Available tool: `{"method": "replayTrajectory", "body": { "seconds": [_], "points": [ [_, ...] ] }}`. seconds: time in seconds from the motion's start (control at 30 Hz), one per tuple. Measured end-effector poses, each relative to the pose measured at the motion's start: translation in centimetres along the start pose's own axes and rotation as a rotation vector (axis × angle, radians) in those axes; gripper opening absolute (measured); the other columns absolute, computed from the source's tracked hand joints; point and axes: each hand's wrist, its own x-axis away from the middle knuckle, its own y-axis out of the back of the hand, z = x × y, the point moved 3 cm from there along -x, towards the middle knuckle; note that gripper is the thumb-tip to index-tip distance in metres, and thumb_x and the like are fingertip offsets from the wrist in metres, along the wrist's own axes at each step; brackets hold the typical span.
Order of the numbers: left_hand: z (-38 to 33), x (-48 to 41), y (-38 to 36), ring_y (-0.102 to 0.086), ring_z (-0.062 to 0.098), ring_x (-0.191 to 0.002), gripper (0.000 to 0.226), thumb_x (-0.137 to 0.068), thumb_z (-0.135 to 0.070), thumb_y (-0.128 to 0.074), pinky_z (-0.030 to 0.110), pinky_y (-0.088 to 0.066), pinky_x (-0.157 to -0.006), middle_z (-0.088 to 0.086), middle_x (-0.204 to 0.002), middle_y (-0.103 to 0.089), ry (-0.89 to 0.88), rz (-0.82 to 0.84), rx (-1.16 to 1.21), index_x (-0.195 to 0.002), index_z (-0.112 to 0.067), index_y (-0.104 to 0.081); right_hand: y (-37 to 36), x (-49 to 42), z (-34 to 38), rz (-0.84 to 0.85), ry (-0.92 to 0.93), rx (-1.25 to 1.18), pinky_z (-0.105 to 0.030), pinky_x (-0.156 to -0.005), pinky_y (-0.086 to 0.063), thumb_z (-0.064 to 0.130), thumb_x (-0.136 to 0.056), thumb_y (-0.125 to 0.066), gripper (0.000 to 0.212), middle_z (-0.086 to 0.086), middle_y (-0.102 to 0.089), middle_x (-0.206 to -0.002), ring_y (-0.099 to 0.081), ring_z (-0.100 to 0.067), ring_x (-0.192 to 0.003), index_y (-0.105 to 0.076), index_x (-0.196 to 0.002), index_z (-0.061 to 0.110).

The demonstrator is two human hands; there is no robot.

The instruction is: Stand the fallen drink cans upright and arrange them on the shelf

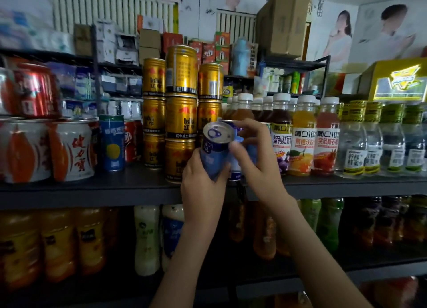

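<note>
My left hand (204, 180) grips a blue drink can (213, 145) by its lower body, tilted with its silver pull-tab top facing me, just above the front of the dark shelf (115, 187). My right hand (254, 155) curls round a second blue can (238, 134) right behind the first; that can is mostly hidden by my fingers. Gold cans (181, 115) stand stacked three high just left of my hands.
Orange-and-white cans (71, 150), a blue-yellow can (113, 143) and red cans (30, 92) fill the shelf's left. Juice bottles (302, 136) and clear water bottles (369, 143) line the right. More bottles fill the lower shelf (147, 238). Cardboard boxes (282, 23) sit above.
</note>
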Motion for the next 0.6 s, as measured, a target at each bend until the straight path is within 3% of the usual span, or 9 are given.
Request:
{"method": "replayTrajectory", "body": {
  "seconds": [0.07,0.13,0.17,0.23,0.33,0.43,0.53,0.6],
  "points": [
    [0.0,0.5,0.5,-0.057,0.021,-0.113,0.067,-0.074,-0.034,-0.077,0.023,-0.043,-0.087,0.007,-0.123,-0.061,-0.003,-0.035,0.042,-0.131,-0.009,-0.051,0.6,-0.1,-0.9,-0.072,-0.022,0.048,-0.017,-0.095,-0.036,0.021,-0.099,-0.041,0.031,0.004,-0.052,-0.12,-0.047,-0.007,-0.112,-0.046,-0.129,0.018],
    [0.2,0.7,1.1,-0.06,0.02,-0.11,0.066,-0.072,-0.033,-0.078,0.03,-0.05,-0.088,0.006,-0.12,-0.063,-0.005,-0.081,0.084,-0.129,-0.009,-0.054,0.2,-0.3,-2.1,-0.058,-0.071,0.235,-0.014,-0.092,-0.028,0.016,-0.099,-0.04,0.04,-0.003,-0.049,-0.126,-0.037,-0.005,-0.112,-0.041,-0.139,0.015],
    [0.2,0.8,1.5,-0.06,0.018,-0.109,0.065,-0.072,-0.032,-0.077,0.03,-0.051,-0.088,0.005,-0.118,-0.064,0.002,-0.099,0.107,-0.128,-0.008,-0.055,-0.2,-0.5,-2.6,-0.034,-0.099,0.329,-0.018,-0.093,-0.026,0.015,-0.098,-0.044,0.046,-0.006,-0.046,-0.131,-0.033,-0.008,-0.113,-0.036,-0.143,0.015],
    [0.2,0.8,2.3,-0.061,0.011,-0.105,0.061,-0.072,-0.031,-0.077,0.018,-0.049,-0.085,0.001,-0.115,-0.065,0.006,-0.126,0.156,-0.125,-0.008,-0.057,-1.1,-0.7,-3.6,0.018,-0.126,0.499,-0.033,-0.099,-0.029,0.017,-0.094,-0.053,0.058,-0.013,-0.039,-0.14,-0.031,-0.022,-0.12,-0.029,-0.147,0.015],
    [0.0,0.7,3.3,-0.06,-0.006,-0.095,0.051,-0.072,-0.03,-0.077,0.003,-0.044,-0.077,-0.012,-0.106,-0.065,0.038,-0.111,0.244,-0.118,-0.014,-0.06,-1.9,-1.2,-4.7,0.047,-0.136,0.646,-0.047,-0.099,-0.033,0.023,-0.088,-0.062,0.064,-0.02,-0.036,-0.143,-0.036,-0.039,-0.123,-0.035,-0.144,0.012],
    [-0.2,0.8,4.1,-0.058,-0.016,-0.089,0.043,-0.075,-0.022,-0.077,0.002,-0.043,-0.072,-0.023,-0.098,-0.061,0.074,-0.087,0.319,-0.114,-0.024,-0.058,-2.3,-1.4,-5.1,0.012,-0.142,0.619,-0.049,-0.096,-0.036,0.02,-0.08,-0.07,0.063,-0.025,-0.04,-0.137,-0.041,-0.043,-0.118,-0.043,-0.136,0.006],
    [0.1,1.1,4.5,-0.06,-0.011,-0.091,0.042,-0.076,-0.022,-0.076,0.007,-0.045,-0.074,-0.02,-0.1,-0.064,0.118,-0.09,0.393,-0.113,-0.028,-0.058,-2.6,-1.2,-4.6,-0.032,-0.103,0.548,-0.046,-0.094,-0.037,0.017,-0.079,-0.071,0.06,-0.026,-0.04,-0.135,-0.042,-0.041,-0.118,-0.043,-0.131,0.003],
    [0.4,1.4,4.6,-0.062,-0.006,-0.093,0.041,-0.076,-0.022,-0.076,0.013,-0.048,-0.078,-0.017,-0.101,-0.066,0.146,-0.095,0.423,-0.113,-0.028,-0.059,-2.8,-0.7,-3.9,-0.046,-0.047,0.384,-0.037,-0.099,-0.037,0.011,-0.081,-0.07,0.059,-0.021,-0.039,-0.136,-0.04,-0.033,-0.123,-0.036,-0.13,0.005]
  ]
}}
